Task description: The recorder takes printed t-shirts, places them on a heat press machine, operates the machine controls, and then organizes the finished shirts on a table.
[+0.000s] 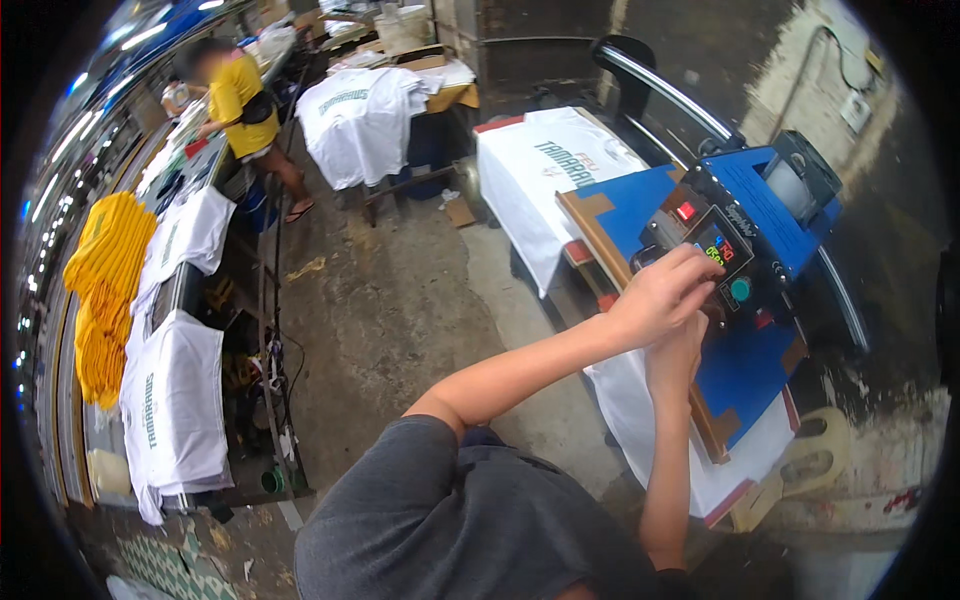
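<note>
A heat press (742, 395) with a blue top plate and a control panel stands at my right. Over its front, my left hand (662, 292) has its fingers curled round the handle (646, 257), whose dark end shows beside the knuckles. Just below and against it, my right hand (674, 348) is closed in the same place, its fingers partly hidden by the left hand. A lit display (718, 247), a red switch (685, 211) and a green button (740, 289) sit on the panel. White cloth (630, 400) lies beneath the plate.
A printed white shirt (520, 150) lies on another platen behind the press. More white shirts (345, 135) drape a far table. At left, a long table carries white shirts (190, 400) and stacked yellow shirts (100, 290). A person in yellow (245, 105) stands there.
</note>
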### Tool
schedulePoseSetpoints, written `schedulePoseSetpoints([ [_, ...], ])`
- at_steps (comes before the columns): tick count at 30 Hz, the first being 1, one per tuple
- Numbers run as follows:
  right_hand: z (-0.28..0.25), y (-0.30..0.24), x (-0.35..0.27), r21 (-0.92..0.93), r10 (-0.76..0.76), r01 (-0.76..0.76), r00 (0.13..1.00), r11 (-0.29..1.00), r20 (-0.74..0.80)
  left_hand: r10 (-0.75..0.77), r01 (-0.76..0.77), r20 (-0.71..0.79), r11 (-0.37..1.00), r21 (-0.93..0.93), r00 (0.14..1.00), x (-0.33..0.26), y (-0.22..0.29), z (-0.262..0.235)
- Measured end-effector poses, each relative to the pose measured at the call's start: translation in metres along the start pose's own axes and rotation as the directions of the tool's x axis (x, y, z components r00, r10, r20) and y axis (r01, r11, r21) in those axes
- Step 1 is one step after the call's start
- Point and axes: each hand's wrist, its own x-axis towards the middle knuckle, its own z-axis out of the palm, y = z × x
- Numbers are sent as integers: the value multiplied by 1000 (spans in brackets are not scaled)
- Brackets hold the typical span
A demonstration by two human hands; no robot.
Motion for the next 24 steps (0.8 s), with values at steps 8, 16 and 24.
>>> schedulePoseSetpoints([
  [8,-60,34,-60,-141,20,-23,999,990,-26,44,-36,52,988,-153,998,0,46,79],
  [16,-101,55,-101,-175,-63,37,988,984,-143,99,-82,89,980,-181,991,-3,81,127],
  [24,-125,65,-122,-174,-47,20,987,985,-152,116,-90,232,989,-121,966,-19,106,160],
])
